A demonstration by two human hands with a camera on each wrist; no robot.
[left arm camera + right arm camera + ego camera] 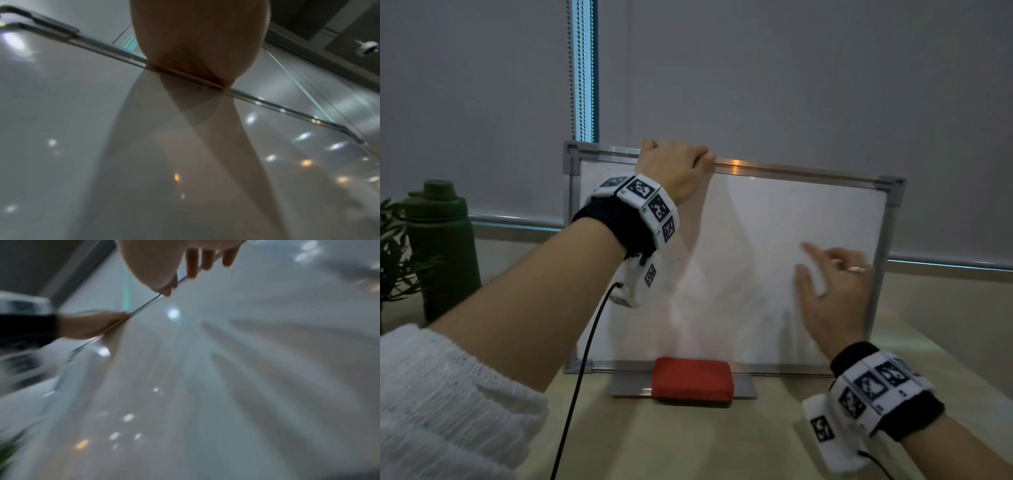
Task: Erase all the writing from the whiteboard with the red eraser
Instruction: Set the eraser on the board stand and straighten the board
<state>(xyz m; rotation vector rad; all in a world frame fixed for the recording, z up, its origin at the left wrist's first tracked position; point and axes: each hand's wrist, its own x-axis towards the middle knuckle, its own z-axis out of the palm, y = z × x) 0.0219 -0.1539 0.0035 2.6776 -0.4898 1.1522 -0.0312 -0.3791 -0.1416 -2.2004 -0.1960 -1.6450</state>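
Left hand (674,164) gripping whiteboard (756,240) top edge, right hand (832,294) empty, fingers loosely spread before it

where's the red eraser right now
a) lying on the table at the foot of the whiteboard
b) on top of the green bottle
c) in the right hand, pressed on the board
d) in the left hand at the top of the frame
a: the red eraser lies on the table against the bottom edge of the whiteboard; the right hand holds nothing, and the left hand grips only the top frame.
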